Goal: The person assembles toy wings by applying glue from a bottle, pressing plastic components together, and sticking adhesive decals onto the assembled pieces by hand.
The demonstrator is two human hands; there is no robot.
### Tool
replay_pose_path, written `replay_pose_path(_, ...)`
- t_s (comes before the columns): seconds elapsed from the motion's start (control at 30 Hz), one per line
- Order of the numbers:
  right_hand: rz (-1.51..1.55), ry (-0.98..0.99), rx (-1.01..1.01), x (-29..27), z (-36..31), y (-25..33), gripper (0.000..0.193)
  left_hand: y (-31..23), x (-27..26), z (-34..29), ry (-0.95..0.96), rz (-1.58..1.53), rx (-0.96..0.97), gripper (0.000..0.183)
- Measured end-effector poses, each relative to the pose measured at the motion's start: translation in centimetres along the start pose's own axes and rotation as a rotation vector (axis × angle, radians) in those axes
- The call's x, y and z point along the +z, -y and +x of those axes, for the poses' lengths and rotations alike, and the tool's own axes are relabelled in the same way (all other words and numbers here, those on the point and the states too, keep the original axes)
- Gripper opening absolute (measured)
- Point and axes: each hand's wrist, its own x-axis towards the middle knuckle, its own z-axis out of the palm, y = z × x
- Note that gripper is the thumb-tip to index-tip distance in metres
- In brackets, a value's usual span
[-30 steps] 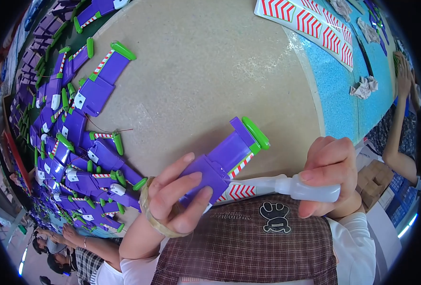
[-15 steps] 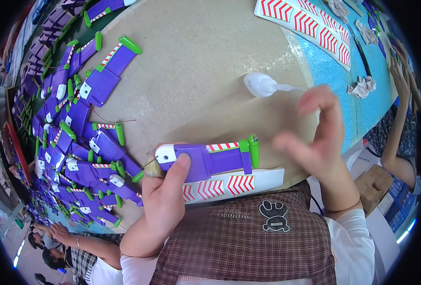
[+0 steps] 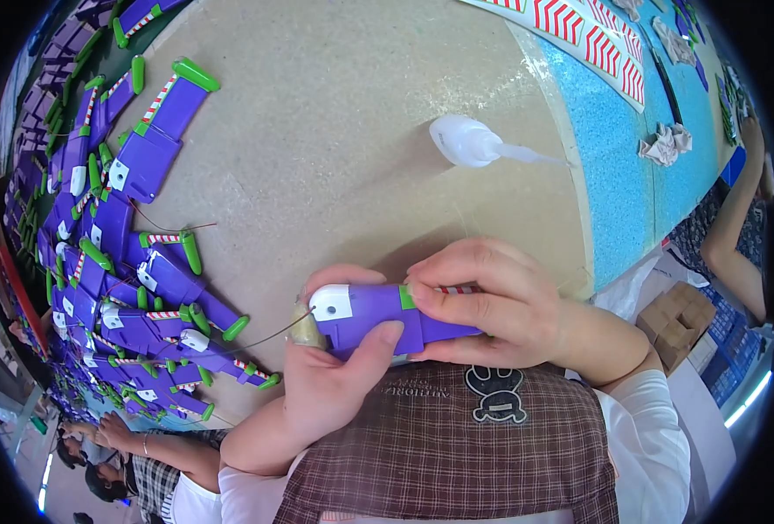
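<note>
A purple toy wing (image 3: pixel 365 313) with a white rounded end, a green piece and a red-and-white striped edge lies between my hands, near the table's front edge. My left hand (image 3: pixel 339 367) grips it by the white end, thumb across its purple face. Yellowish tape (image 3: pixel 305 327) wraps one left finger. Closed over the wing's other end, my right hand (image 3: pixel 501 306) hides most of that part, with its fingertips at the green piece. A thin dark wire runs left from the white end.
Many similar purple wings (image 3: pixel 155 157) are heaped at the left. A white squeeze bottle (image 3: pixel 461 140) with a long nozzle lies beyond my hands. Red-chevron sticker sheets (image 3: pixel 610 52), a crumpled paper (image 3: pixel 666 144) and a blue mat (image 3: pixel 618 183) are at the right. Other people's arms show at both sides.
My right hand has come down from the air at the right and closed on the wing's far end. The sticker strip below the wing is out of sight. The view has shifted slightly.
</note>
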Motion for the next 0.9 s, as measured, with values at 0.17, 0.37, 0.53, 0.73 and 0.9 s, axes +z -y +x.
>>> replay_pose_path(0.17,0.034,0.033,0.115,-1.2,0.3,1.0,0.054,0.6,-1.5,-1.2,0.003,0.032,0.084,0.032)
replay_pose_path(0.37,-0.342,0.265,0.21,0.0,-1.3,2.1,0.035,3.4,-1.7,-0.5,-0.295,-0.167,0.227,0.031)
replay_pose_path(0.53,-0.265,0.296,0.235,1.0,-2.5,2.5,0.025,3.5,-1.7,-0.3,-0.248,-0.228,0.236,0.03)
replay_pose_path(0.73,-0.354,0.211,0.042,-0.7,-2.1,2.9,0.019,3.5,-1.6,-0.4,-0.234,-0.213,0.255,0.03)
replay_pose_path(0.9,-1.451,-0.345,0.268,-10.0,-3.8,-0.2,0.015,3.5,-1.3,-0.4,-0.243,-0.181,0.273,0.029)
